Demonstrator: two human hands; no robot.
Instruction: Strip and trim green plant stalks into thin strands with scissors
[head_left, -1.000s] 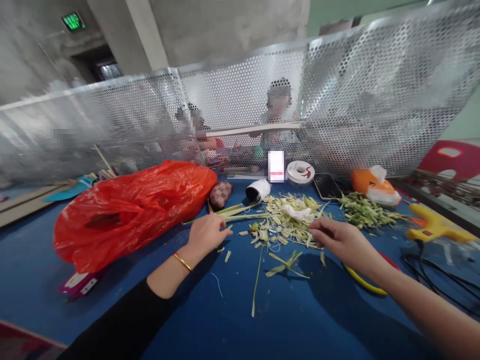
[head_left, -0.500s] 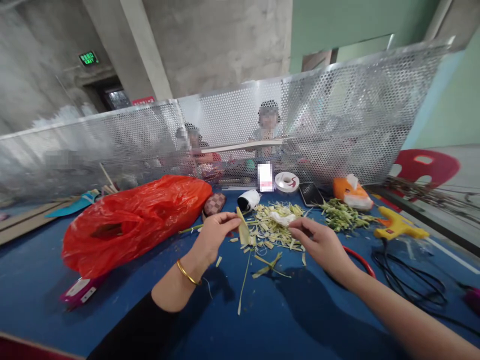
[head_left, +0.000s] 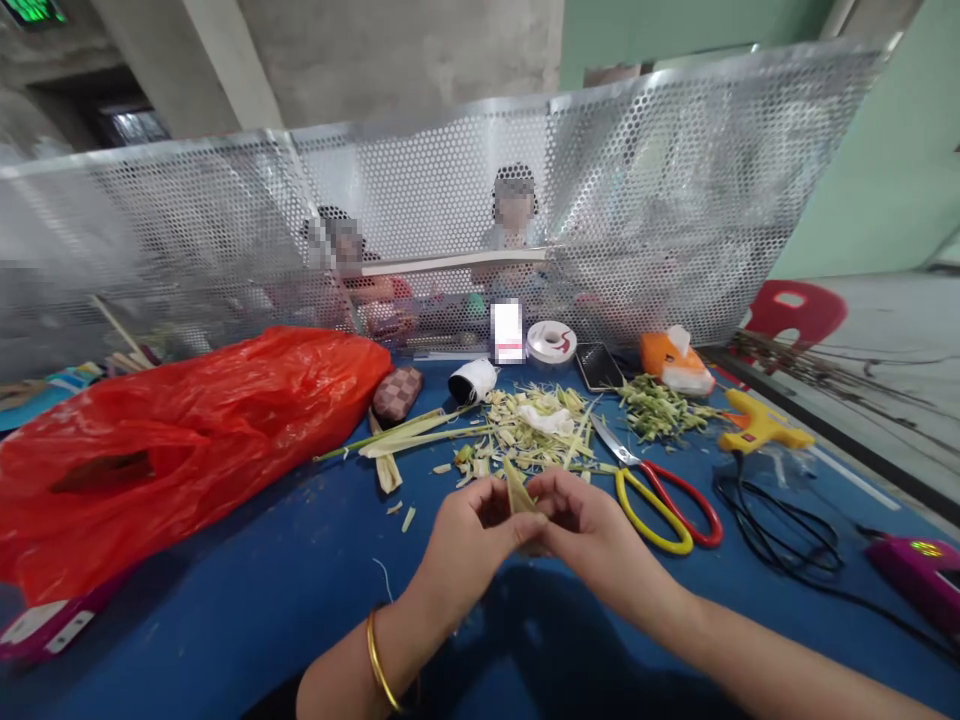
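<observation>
Between my hands a pale yellow-green husk piece (head_left: 516, 488) stands folded to a point. My left hand (head_left: 472, 535) pinches it from the left, and my right hand (head_left: 581, 515) grips it from the right, fingertips almost touching. Its lower part is hidden by my fingers. Just beyond lies a pile of cut husk scraps (head_left: 499, 425) with a crumpled white tissue (head_left: 546, 420) on top. Scissors (head_left: 651, 485) with one red and one yellow handle lie right of my right hand. Longer husk strips (head_left: 420, 432) rest to the left of the pile.
A red plastic bag (head_left: 247, 410) fills the left side. Along the back stand a patterned pouch (head_left: 397, 392), a white roll (head_left: 551, 342), a phone (head_left: 600, 366) and an orange tissue pack (head_left: 675, 362). A yellow glue gun (head_left: 761, 422) with black cord lies right. People sit behind the perforated screen (head_left: 442, 180).
My hands have come together nearer me, and the right now grips the husk piece that the left held alone. The scissors show fully. The view has shifted.
</observation>
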